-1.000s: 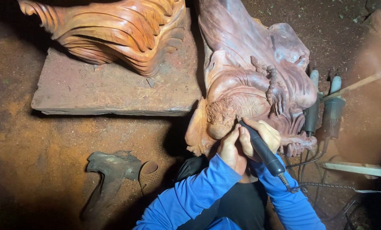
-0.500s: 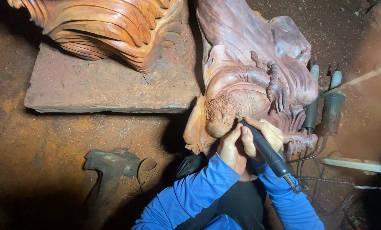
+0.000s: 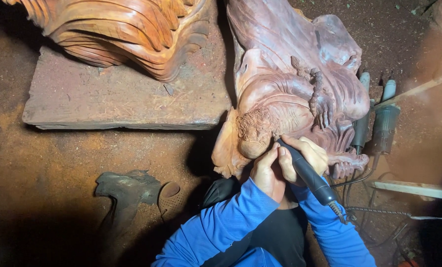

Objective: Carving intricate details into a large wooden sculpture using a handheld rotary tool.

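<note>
Both hands close together, left hand [image 3: 266,174] curled, right hand [image 3: 305,157] clenched, blue-sleeved forearms converging
</note>
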